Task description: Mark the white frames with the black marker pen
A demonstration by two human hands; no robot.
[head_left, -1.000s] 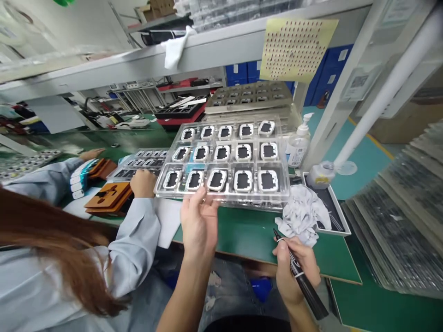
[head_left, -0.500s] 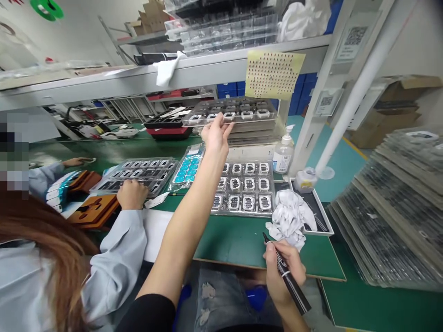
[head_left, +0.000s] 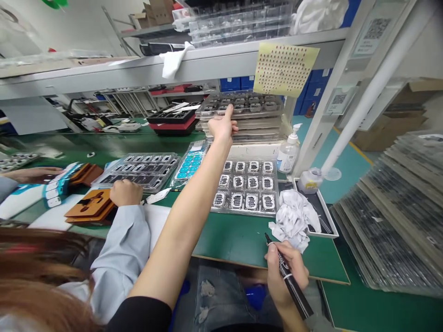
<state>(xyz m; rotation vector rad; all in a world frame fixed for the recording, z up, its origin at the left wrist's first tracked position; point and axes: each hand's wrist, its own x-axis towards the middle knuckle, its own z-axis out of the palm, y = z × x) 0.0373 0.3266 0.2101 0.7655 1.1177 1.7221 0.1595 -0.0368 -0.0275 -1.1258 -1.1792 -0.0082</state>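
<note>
Head view: left hand (head_left: 221, 127) reaches far out, fingers gripping the front edge of the top tray (head_left: 247, 103) on the stack (head_left: 249, 129). Best kept level while seating squarely. Right hand (head_left: 285, 272) clasps a marker (head_left: 289, 283) near the bench (head_left: 242, 240) edge.

- We see a clear, glossy plastic tray (head_left: 242, 105) on the stack.
- We see a matt green mat (head_left: 238, 240) over the bench.
- We note crumpled white paper (head_left: 294, 219).
- We see a smooth black plastic marker (head_left: 289, 281).
- We see a translucent plastic pump bottle (head_left: 288, 154).
</note>
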